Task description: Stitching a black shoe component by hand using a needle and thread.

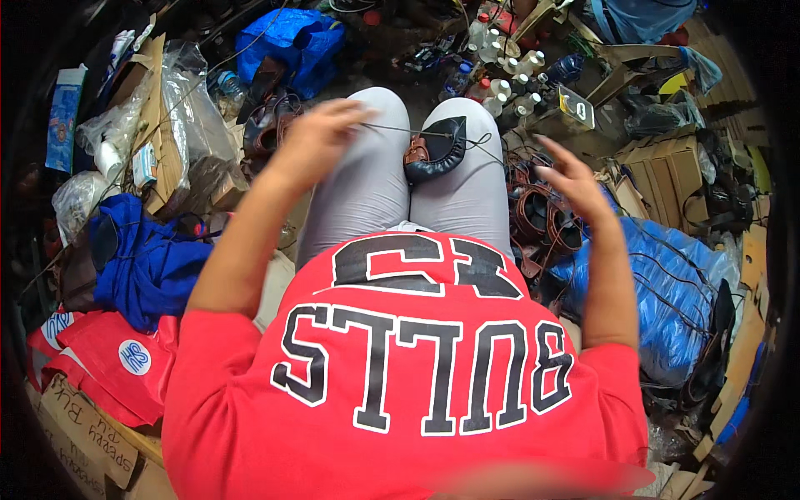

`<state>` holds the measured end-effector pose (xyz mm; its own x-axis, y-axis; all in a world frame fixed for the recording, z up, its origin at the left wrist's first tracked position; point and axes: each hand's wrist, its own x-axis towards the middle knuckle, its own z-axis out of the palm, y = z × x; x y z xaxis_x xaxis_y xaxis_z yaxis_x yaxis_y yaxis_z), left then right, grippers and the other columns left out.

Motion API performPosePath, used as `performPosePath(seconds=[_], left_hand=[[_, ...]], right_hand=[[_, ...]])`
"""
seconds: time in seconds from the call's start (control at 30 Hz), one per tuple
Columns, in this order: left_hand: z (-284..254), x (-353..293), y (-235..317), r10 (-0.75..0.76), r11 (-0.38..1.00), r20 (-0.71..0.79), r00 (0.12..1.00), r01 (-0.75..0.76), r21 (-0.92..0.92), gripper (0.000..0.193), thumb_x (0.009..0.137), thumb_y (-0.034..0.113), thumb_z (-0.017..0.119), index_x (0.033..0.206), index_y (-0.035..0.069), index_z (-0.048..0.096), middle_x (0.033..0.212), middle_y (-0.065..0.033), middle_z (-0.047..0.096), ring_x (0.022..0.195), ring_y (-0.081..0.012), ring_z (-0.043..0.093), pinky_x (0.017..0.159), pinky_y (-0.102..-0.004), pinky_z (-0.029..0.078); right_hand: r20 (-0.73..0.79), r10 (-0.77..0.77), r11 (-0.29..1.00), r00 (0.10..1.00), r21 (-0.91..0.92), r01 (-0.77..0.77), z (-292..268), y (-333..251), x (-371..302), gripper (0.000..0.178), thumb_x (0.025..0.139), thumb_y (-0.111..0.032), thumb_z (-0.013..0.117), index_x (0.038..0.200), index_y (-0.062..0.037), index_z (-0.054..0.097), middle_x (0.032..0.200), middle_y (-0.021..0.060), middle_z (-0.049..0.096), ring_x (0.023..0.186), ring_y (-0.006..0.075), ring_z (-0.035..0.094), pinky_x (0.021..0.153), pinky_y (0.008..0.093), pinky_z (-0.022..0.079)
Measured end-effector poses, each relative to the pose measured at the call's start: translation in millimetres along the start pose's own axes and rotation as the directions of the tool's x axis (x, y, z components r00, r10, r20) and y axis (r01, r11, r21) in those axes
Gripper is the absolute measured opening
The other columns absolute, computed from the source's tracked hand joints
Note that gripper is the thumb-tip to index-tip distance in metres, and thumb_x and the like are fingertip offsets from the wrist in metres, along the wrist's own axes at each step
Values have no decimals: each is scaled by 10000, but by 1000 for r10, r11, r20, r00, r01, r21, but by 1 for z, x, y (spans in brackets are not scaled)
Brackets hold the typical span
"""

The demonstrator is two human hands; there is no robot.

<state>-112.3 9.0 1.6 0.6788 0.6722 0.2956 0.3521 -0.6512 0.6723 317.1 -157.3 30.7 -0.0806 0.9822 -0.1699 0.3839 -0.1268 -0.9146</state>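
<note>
Across my thighs lies a small black and brown leather shoe piece (437,156), with a raised black flap and a stitched, curved edge. A dark thread (390,127) runs from it to my left hand (327,133), whose fingers are pinched together on it above my left knee. More thread (485,143) loops off the right side of the shoe piece; its far end is lost against the dark clutter. Out past my right thigh, my right hand (573,182) is raised with its fingers apart, and I see nothing in it.
Brown leather shoes or straps (537,215) are heaped beside my right thigh. Several capped bottles (508,79) stand ahead of my knees. Blue plastic bundles (658,287) lie at right, a blue bag (292,46) ahead. Blue cloth (150,258) and cardboard boxes (92,433) crowd the left.
</note>
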Motion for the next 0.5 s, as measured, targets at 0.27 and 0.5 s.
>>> performPosePath(seconds=[0.27,0.5], left_hand=[[-12,22,24,-402,908,125,907,412,-74,229,860,229,596,801,10,628,708,-53,608,663,-103,512,606,-276,416],[-28,1,-23,-543,722,-142,828,374,-582,194,852,200,610,952,40,654,992,-29,627,890,-97,572,783,-255,447]], right_hand=[[-69,172,967,983,205,-154,53,-45,36,298,834,-337,603,672,-106,510,598,-64,363,566,53,354,530,219,305],[-205,425,897,882,-31,-440,3,-9,19,342,890,-248,560,1203,-111,576,778,-17,480,604,90,419,542,226,369]])
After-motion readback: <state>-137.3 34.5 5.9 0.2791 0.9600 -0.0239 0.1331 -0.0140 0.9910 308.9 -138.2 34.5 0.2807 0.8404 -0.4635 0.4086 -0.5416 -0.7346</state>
